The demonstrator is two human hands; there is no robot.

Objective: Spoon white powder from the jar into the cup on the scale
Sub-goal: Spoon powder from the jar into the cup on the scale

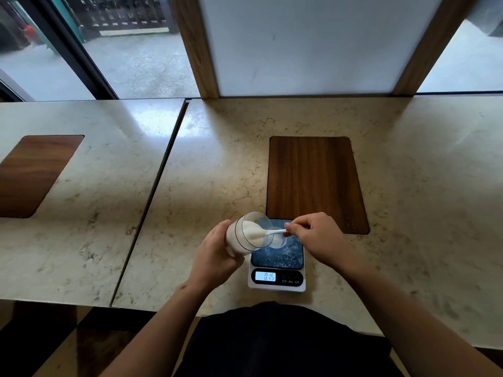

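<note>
My left hand point(215, 251) grips a clear jar point(246, 232) of white powder, tipped on its side with the mouth facing right, over the left edge of the scale. My right hand point(315, 231) pinches the handle of a small white spoon point(272, 232), whose bowl reaches into the jar's mouth and rests in the powder. A small clear cup point(280, 240) with a little white powder stands on the dark platform of the digital scale point(277, 278), just under the spoon. The display reads about 0.15. Powder specks lie on the platform.
The scale sits near the front edge of a marble counter point(217, 172). A dark wooden inlay point(313, 180) lies just behind it, another point(32, 172) at far left. A seam point(152, 200) splits the counter. Windows and a white panel stand behind.
</note>
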